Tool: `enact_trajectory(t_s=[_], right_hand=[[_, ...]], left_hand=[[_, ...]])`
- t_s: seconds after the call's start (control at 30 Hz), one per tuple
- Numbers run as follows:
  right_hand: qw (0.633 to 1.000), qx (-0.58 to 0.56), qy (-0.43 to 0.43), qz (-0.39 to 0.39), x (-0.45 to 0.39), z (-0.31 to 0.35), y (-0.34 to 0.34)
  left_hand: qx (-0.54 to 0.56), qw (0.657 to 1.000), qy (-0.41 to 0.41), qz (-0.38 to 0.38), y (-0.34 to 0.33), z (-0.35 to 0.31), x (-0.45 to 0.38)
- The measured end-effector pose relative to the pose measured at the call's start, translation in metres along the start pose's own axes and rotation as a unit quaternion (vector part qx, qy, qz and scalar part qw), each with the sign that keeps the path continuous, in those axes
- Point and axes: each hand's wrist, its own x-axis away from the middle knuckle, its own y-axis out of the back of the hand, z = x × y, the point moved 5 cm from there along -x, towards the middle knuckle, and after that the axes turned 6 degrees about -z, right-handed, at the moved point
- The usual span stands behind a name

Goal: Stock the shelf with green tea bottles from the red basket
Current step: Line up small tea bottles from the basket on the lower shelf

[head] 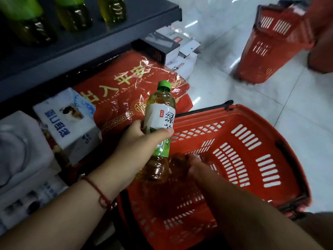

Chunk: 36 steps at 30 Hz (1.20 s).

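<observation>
Left forearm with a red string bracelet (98, 193) sits nearest the lens. Left hand (138, 141) grips a green tea bottle (158, 130) round its label, cap up, tilted slightly, over the near rim of the red basket (252, 152). Right hand (195, 166) reaches down inside the basket, touching a second bottle (177, 164); its grip is blurred, cannot tell. Shelf (93, 40) upper left carries three bottles (73, 13). Another red basket (270, 44) stands on the floor (252, 98) well apart.

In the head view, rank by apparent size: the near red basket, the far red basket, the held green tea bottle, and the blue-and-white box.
1. near red basket
2. far red basket, though distance shrinks it
3. and 4. green tea bottle and blue-and-white box look alike; left unranked.
</observation>
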Motion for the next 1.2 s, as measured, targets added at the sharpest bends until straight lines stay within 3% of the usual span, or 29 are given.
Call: enact_trajectory(t_s=[0.33,0.43,0.67,0.8,0.9,1.07,1.2], right_hand=[[0.992,0.104,0.061,0.047,0.128,0.02,0.03],[0.992,0.047,0.047,0.108,0.182,0.025,0.035],[0.975,-0.05,0.082,0.201,0.283,0.005,0.079],[0.958,-0.088,0.113,0.25,0.312,-0.012,0.058],[0.956,-0.11,0.159,0.222,0.32,-0.008,0.045],[0.924,-0.143,0.184,0.303,0.336,0.0,0.006],[0.904,-0.099,0.249,0.334,0.355,0.006,-0.01]], left_hand=[[0.067,0.998,0.009,-0.004,0.007,-0.017,0.057],[0.108,0.994,0.026,-0.021,0.022,-0.018,0.07],[0.245,0.966,0.068,0.055,0.053,-0.017,0.114],[0.294,0.947,0.09,0.089,0.072,0.001,0.144],[0.333,0.935,0.101,0.071,0.083,0.006,0.167],[0.399,0.911,0.101,0.041,0.118,0.019,0.189],[0.415,0.907,0.074,0.027,0.136,0.015,0.194]])
